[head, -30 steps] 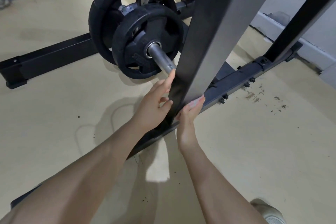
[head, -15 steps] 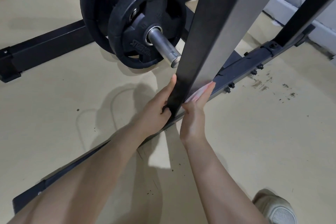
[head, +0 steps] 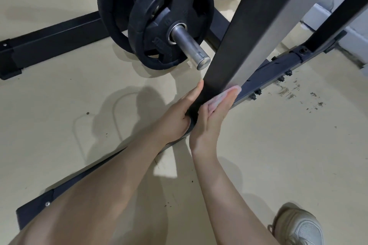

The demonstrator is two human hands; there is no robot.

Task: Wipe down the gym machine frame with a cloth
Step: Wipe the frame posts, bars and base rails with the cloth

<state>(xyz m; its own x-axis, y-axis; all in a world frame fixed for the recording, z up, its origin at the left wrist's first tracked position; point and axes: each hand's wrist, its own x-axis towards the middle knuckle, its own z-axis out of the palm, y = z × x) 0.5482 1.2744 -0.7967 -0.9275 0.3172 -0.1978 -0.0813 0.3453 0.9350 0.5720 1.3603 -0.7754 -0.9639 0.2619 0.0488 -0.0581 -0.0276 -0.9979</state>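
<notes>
- Lower right of the frame: a pale mesh sports shoe (head: 298,226) stands on the beige floor (head: 288,145), well apart from the work.
- Centre of the frame: the right hand (head: 211,123) lies with straight fingers flat against the right-hand face of the dark grey square steel upright post (head: 256,26), near its foot. It pins a thin pale pink cloth (head: 225,95) between palm and metal; only a folded edge of the cloth shows past the fingertips.
- The cloth looks light, soft and limp. It will bunch or slip out if the pressure eases, so I judge that it is best held under a flat palm with the fingers spread over it, rather than pinched at a corner.
- Just left of it, the left hand (head: 179,113) wraps the opposite side of the post, index finger straight along the dark face, the other fingers curled round the edge, steadying it.
- The post looks rigid, heavy and smooth. It should not give under a wipe, and its sharp corners suit one face at a time.
- Behind the hands, the black steel base rail (head: 278,69) runs diagonally from lower left to upper right, with bolt heads along its side that could snag the cloth.
- Upper centre: black rubber weight plates (head: 159,16) sit on a bare steel bar sleeve (head: 189,47), whose end lies close to the post.
</notes>
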